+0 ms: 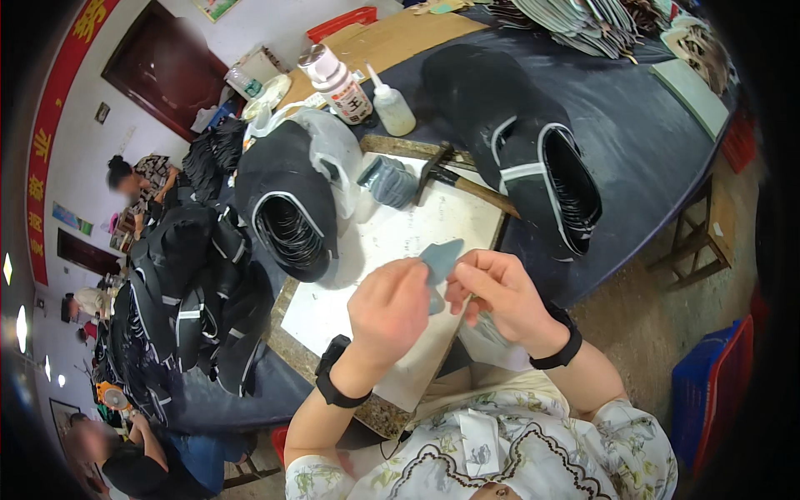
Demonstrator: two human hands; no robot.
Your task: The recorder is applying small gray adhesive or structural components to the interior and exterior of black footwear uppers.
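Over the white-topped surface (392,242), both the left hand (390,302) and right hand (497,287) are pinching a small grey-blue piece (440,258), and keeping fingertips near its edges looks smartest.

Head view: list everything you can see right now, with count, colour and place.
grey-blue piece: one, pinched between both hands over the slab
white work slab: one, on the table in front of the person
hammer: one, dark head, wooden handle, at the slab's far edge
grey roll: one, left of the hammer
black stacks with white trim: two near the slab, more heaped at far left
squeeze bottle: one, whitish, behind the slab
capped bottle: one, white, beside the squeeze bottle
blue and red crate: one, on the floor at right
other people: several, far left
left hand: black wristband
right hand: black wristband
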